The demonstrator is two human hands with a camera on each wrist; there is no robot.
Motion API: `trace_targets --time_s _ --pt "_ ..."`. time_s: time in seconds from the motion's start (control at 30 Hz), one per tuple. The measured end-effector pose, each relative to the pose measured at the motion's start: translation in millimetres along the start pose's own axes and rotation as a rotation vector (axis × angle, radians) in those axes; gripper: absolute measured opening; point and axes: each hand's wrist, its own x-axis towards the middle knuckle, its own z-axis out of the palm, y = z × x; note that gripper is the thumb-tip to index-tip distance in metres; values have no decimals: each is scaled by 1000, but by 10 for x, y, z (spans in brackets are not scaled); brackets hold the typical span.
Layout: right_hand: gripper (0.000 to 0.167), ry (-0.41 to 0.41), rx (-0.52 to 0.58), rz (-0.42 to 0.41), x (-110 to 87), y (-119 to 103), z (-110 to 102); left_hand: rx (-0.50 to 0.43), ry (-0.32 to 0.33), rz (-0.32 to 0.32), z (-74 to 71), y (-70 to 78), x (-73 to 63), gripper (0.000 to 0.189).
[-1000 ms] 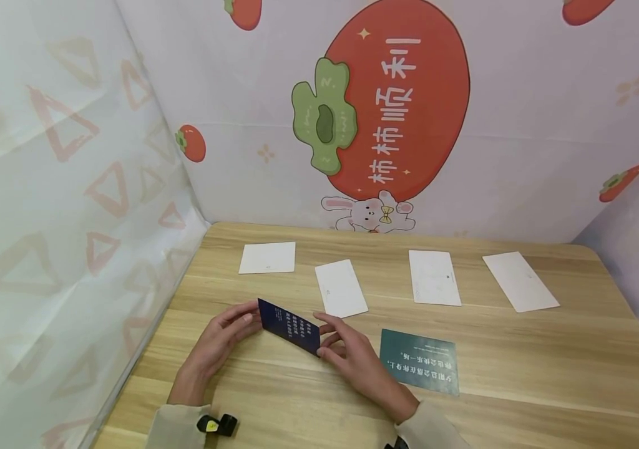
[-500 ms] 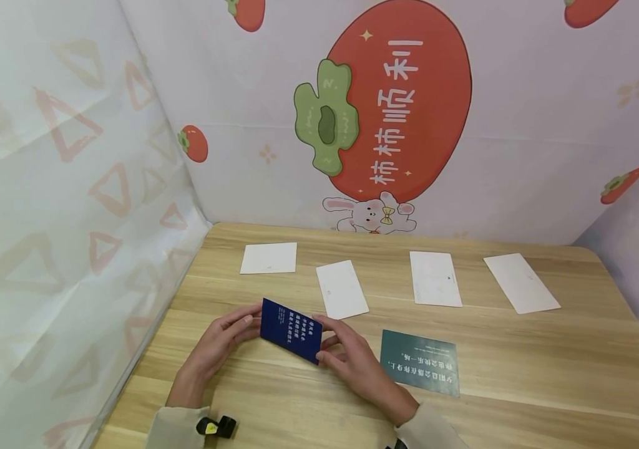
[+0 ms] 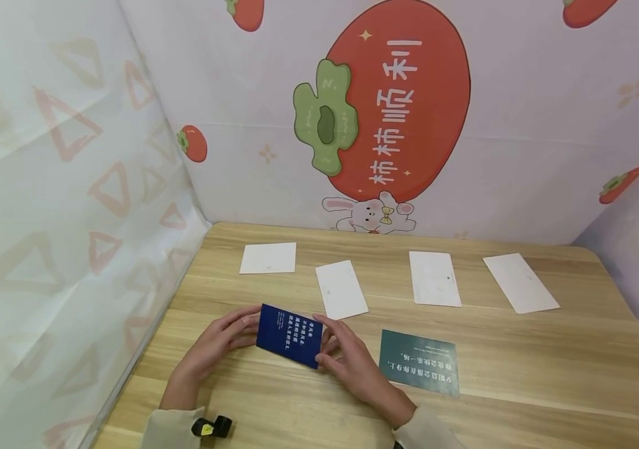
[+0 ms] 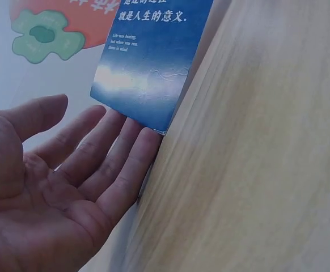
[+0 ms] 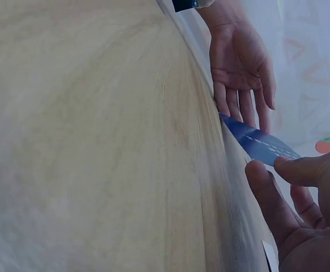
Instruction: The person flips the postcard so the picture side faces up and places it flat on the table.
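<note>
A dark blue postcard (image 3: 290,335) with white printed writing is held tilted above the wooden table, its printed face toward the head camera. My right hand (image 3: 350,358) pinches its right end between thumb and fingers; the right wrist view shows the thumb (image 5: 301,170) on the printed side. My left hand (image 3: 215,343) is at the other end. In the left wrist view its extended fingers (image 4: 117,153) touch the card's lower edge, while the thumb stays apart from it. A green postcard (image 3: 419,363) with white writing lies on the table just right of my right hand.
Several white cards lie along the far part of the table (image 3: 550,362), among them one at far left (image 3: 268,258), one beyond my hands (image 3: 342,289), and one at far right (image 3: 521,282). Printed cloth walls (image 3: 241,174) stand behind and at the left.
The blue postcard has turned from a steep tilt to show more of its printed face, and its left end has dropped a little. Both hands have hardly moved; the other cards lie still.
</note>
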Motion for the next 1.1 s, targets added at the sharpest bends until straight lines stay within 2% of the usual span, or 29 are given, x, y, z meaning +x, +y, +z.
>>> trace_targets --time_s 0.37,0.6,0.93,1.1 --pt "79 37 55 133 17 -26 19 25 59 -81 -6 28 -17 58" --pt "76 60 167 200 17 -58 -2 35 37 -70 -15 30 -26 57" --pt "61 72 229 278 11 -70 0 55 108 -101 21 55 -21 59" --pt "60 64 238 300 15 -89 -1 59 109 -94 14 65 -13 58"
